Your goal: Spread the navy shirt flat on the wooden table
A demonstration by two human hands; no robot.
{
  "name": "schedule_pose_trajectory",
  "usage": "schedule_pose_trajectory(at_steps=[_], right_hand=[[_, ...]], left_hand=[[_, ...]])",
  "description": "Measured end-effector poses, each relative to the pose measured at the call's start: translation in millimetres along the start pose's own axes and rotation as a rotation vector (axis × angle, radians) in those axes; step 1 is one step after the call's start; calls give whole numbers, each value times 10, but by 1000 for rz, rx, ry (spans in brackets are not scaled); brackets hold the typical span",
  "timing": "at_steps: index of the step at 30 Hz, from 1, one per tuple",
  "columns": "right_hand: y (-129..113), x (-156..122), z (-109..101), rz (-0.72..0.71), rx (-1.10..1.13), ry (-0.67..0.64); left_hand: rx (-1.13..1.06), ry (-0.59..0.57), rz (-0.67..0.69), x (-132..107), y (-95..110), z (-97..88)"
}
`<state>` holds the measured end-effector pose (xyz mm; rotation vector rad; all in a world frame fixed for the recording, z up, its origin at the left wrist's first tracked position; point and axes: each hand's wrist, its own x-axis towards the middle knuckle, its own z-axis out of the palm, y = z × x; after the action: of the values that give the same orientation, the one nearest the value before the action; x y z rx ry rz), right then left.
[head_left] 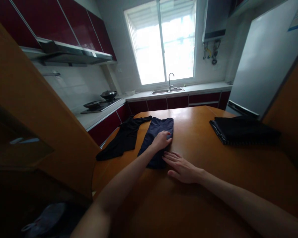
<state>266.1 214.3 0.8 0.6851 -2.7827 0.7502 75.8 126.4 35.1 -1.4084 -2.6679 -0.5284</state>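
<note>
A folded dark blue garment (156,131) lies on the wooden table (203,155). My left hand (162,139) rests flat on top of it near its right edge, fingers spread. My right hand (181,168) lies flat on the table just at the garment's near right corner, fingers pointing left and touching its edge. Neither hand grips anything. A black garment (125,136) lies spread out to the left of the blue one, partly over the table's edge.
A stack of folded dark clothes (240,130) sits at the table's far right. Beyond are a counter with sink (167,90), a stove with pans (101,100), a window and a grey refrigerator (263,62). A wooden panel (37,109) stands at left.
</note>
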Motion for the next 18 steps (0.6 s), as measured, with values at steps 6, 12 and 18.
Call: schedule_pose_trajectory(at_steps=[6,12,18], right_hand=[[-17,-5,-25,19,24,-42],[10,0,-17,17,28,-45],[-30,57,-6,78,60,-16]], left_hand=[[163,-194,-105,680,268,228],[190,-218,-152,1066,130,179],[169,-43,-185,1081,-281,-269]])
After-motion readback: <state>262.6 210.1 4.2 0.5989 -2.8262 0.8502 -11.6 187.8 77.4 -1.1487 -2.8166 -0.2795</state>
